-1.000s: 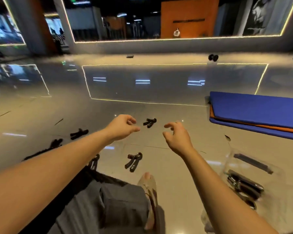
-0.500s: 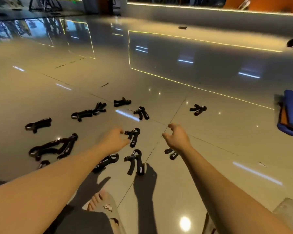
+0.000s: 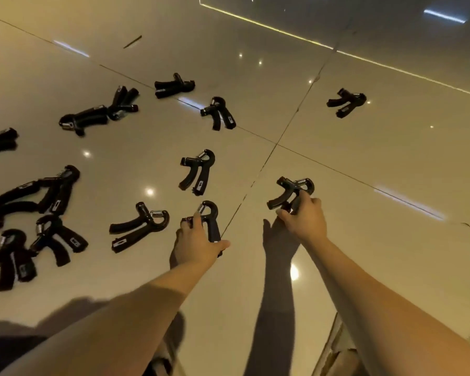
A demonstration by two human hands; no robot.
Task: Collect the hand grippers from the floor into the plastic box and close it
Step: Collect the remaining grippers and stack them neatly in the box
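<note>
Collection looks to be in its early part, judging by how much lies loose. Nearest, the left hand (image 3: 198,246) grips one hand gripper (image 3: 210,218) by its handles, with fingers (image 3: 196,219) and thumb curled round it. I cannot tell whether it has left the floor (image 3: 377,164). Just to the right and slightly farther out, the right hand (image 3: 305,219) holds a second gripper (image 3: 292,189) low on its handles, its fingers wrapped close and the spring end pointing away.

So two are in hand and none is visibly boxed. The plastic box is not plainly in view. A pale edge (image 3: 334,346) at the lower right may belong to it, but I cannot say.

Left of the left hand a loose gripper (image 3: 139,226) lies flat, with a left cluster (image 3: 55,240) beyond it toward the frame edge. Farther out lie a middle gripper (image 3: 197,172), an upper gripper (image 3: 219,112), a touching pair (image 3: 98,115) and a top gripper (image 3: 174,85). A lone gripper (image 3: 346,101) sits well apart on the far right. I judge that ten or more are left to gather, and the closing comes after that.

Each is black, with two curved padded handles splayed apart. A hooped head joins them, carrying a bright coil spring, and some show a small pale label.
</note>
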